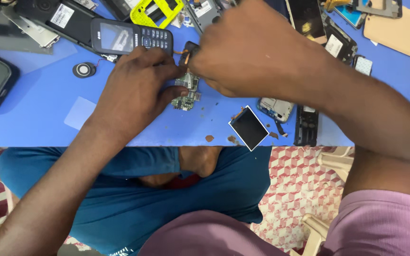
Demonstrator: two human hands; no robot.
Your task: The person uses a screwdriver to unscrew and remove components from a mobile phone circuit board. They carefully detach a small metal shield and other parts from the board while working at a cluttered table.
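The small green circuit board (186,92) lies bare on the blue tabletop (39,99), just below the dark keypad phone (131,37), so the stripping looks well along. The left hand (134,90) pins the board with closed fingers. The right hand (247,52) grips a small black part (187,52) above it, perhaps still wired on; its fingertips are hidden.

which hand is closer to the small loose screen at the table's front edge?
Right. The right hand works just above and left of the small screen, its forearm passing over that side. The left hand sits farther left, fingertips on the green circuit board.
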